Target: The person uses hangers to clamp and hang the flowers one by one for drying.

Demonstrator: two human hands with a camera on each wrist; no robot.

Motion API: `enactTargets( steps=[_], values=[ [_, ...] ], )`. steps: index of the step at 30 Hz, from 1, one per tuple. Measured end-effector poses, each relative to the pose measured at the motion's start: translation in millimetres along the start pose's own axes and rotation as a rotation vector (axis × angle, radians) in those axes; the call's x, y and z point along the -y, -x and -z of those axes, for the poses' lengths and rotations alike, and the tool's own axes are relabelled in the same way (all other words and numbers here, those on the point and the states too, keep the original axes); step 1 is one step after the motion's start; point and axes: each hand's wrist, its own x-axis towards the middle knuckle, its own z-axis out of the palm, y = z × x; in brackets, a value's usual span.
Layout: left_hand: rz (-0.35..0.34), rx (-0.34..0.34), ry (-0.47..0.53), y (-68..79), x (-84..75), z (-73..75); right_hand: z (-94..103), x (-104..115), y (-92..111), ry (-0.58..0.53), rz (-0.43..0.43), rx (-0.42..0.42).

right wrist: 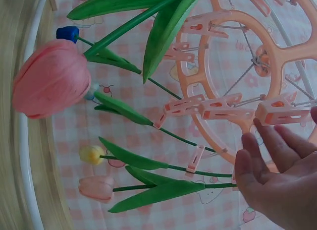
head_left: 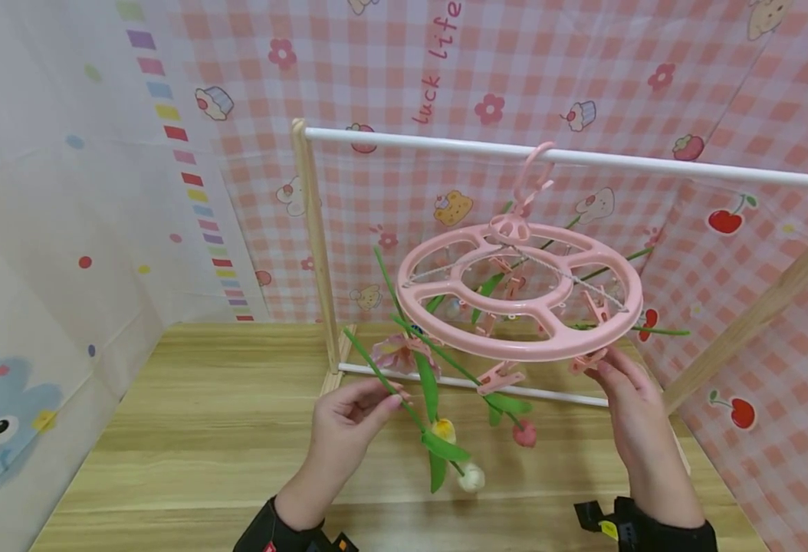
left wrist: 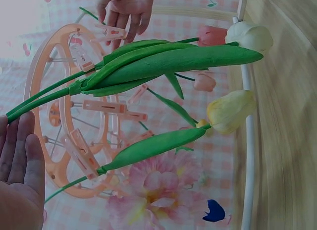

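Note:
My left hand [head_left: 352, 422] pinches the green stem of a white artificial tulip [head_left: 471, 478] between thumb and fingertips, with its bloom pointing down to the right. In the left wrist view that white bloom [left wrist: 250, 37] and its long leaves stretch across the hanger. My right hand [head_left: 632, 406] has its fingertips at a pink clothespin [head_left: 586, 361] on the near right rim of a round pink clip hanger [head_left: 528, 349]. The right wrist view shows this clothespin [right wrist: 285, 112] above the fingers, with the thumb mostly out of frame. A pink tulip [head_left: 524, 434] hangs clipped nearby.
The hanger hooks over a white rail [head_left: 411, 140] on a wooden-legged frame [head_left: 317, 245]. Other flowers hang from it, including a yellow tulip [left wrist: 232, 111] and a large pink blossom [left wrist: 158, 190]. A wood-grain tabletop [head_left: 190, 445] lies below; checked cloth [head_left: 390, 84] stands behind.

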Motion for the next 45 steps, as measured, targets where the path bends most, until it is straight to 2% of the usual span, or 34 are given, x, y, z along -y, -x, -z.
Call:
enactTargets(
  steps=[5, 8, 16, 32, 36, 42, 45],
  values=[
    [-0.002, 0.012, 0.004, 0.1, 0.3, -0.4, -0.5, 0, -2, -0.114, 0.082, 0.036],
    [0.003, 0.012, 0.005, 0.2, 0.5, -0.8, -1.4, 1, -3, -0.125, 0.103, 0.036],
    [0.013, 0.015, 0.022, 0.8, 1.4, -2.5, -5.2, 3, -2, -0.107, 0.094, 0.003],
    [-0.008, 0.021, 0.02, 2.2, -0.2, -3.7, -5.2, 2, 0, -0.134, 0.173, 0.154],
    [-0.018, 0.026, 0.023, 2.0, -2.0, -5.1, -6.5, 3, 3, -0.125, 0.164, 0.171],
    [-0.037, 0.054, 0.027, 1.7, -4.1, -6.8, -11.9, 5, 9, -0.095, 0.117, 0.126],
    [-0.041, 0.058, 0.024, 1.7, -4.6, -7.7, -15.7, 8, 12, -0.108, 0.112, 0.14]
  ],
)
